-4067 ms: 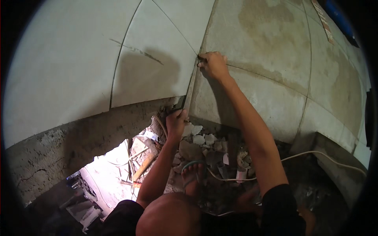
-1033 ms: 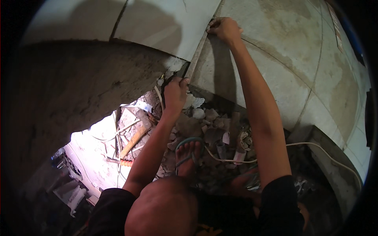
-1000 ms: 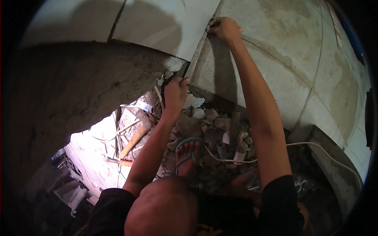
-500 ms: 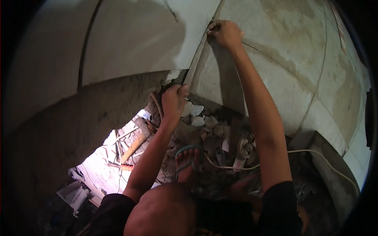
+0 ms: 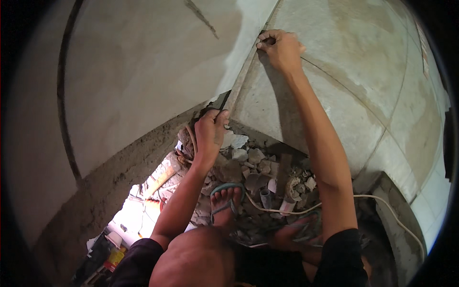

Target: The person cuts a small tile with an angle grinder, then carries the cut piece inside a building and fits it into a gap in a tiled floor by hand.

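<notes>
My right hand (image 5: pixel 285 50) is raised to the upper part of the corner seam (image 5: pixel 248 62) where two tiled walls meet. Its thumb and forefinger are pinched together against the seam; what they hold, if anything, is too small to make out. Lower down, my left hand (image 5: pixel 210 131) is closed at the bottom end of the same seam. A thin dark line (image 5: pixel 223 101) runs up from its fingertips, and I cannot tell whether it is a held strip or a gap. Beside this hand are the left wall's broken lower edge (image 5: pixel 203 106) and a bent tan hose or cable (image 5: pixel 191 138).
Broken rubble (image 5: pixel 256 155) covers the floor around my sandalled foot (image 5: pixel 224 203). A pale cable (image 5: pixel 382 198) crosses it towards a low concrete ledge (image 5: pixel 394 215) on the right. Left of my forearm, a wooden-handled tool (image 5: pixel 160 182) lies in bright light, and a grey pipe piece (image 5: pixel 266 197) stands among the stones.
The view has shifted, so more of the left wall and rubble shows. Both hands stay at the seam, the right one's finger loop now more visible.
</notes>
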`<state>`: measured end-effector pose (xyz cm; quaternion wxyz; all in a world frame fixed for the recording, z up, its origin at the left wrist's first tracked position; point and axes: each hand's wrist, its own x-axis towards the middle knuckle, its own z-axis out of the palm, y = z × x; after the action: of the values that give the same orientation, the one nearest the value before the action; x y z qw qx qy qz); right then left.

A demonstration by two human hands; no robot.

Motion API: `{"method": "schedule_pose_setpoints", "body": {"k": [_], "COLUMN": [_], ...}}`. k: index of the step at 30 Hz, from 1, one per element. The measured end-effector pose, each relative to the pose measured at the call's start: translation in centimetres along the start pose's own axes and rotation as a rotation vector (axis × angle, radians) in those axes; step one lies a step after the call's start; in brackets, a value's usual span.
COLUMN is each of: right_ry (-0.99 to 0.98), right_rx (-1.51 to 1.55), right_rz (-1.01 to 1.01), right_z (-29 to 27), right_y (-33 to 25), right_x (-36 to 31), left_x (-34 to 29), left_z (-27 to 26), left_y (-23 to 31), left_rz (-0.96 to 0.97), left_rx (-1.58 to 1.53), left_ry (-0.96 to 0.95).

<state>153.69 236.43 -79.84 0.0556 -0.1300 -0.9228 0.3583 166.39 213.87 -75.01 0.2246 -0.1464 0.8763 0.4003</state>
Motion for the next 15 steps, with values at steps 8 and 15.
{"method": "schedule_pose_setpoints", "body": {"k": [8,15], "right_ry": [0.073,0.07], "right_rx": [-0.027,0.11], "right_rz": [-0.091,-0.082], "right_z": [-0.1,0.4], "right_y": [-0.1,0.7], "right_x": [-0.4,-0.2], "left_x": [0.8,0.6], "left_z": [-0.5,0.1], "left_y": [-0.8,-0.8], "left_rz": [0.064,0.066], "left_rx": [0.074,0.209], "left_ry": [-0.069,-0.016]}}
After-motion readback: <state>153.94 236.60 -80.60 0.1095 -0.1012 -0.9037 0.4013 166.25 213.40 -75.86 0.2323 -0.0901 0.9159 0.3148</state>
